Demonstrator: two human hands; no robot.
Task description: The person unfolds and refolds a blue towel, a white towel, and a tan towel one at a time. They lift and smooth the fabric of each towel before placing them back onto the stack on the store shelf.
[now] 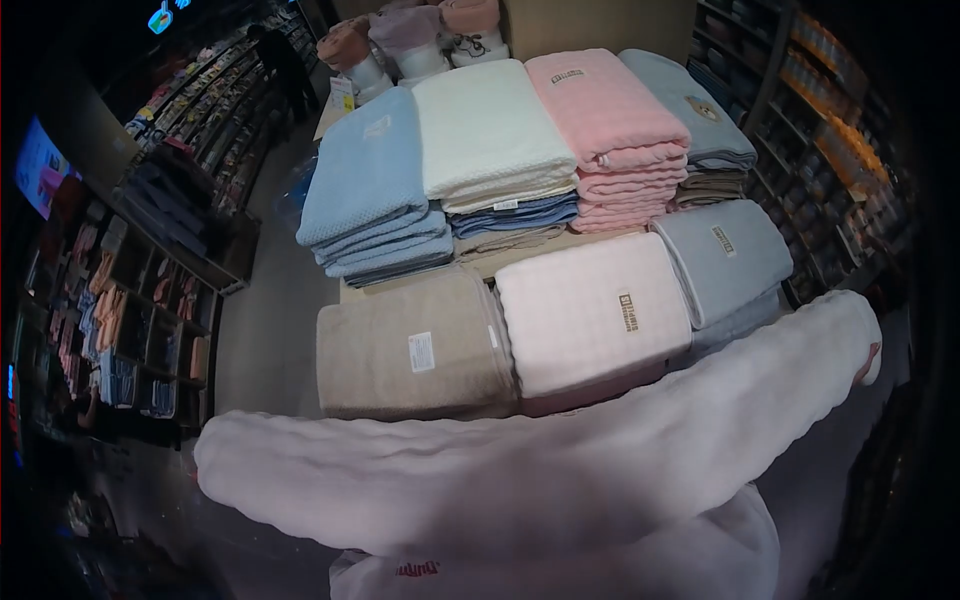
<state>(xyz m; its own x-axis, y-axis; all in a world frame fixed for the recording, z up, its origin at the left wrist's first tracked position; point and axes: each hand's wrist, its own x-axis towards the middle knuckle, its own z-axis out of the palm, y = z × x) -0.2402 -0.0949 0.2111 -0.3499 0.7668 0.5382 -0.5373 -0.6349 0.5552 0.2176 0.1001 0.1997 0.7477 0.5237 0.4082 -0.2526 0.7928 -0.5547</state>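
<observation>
A long, puckered pale pink towel stretches across the near part of the head view, higher at its right end. My right hand is at that end, with only a little of the fingers showing; they look closed round the cloth. The towel's left end is held up too, and my left hand there is hidden behind it. Below the towel is a pale cloth with red lettering. Just beyond lie a folded taupe towel and a folded pale pink towel with a brand label.
Stacks of a blue towel, a white towel, a pink towel and grey towels fill the display table. Rolled towels stand behind. Shelves line the left aisle, where a person in dark clothes stands.
</observation>
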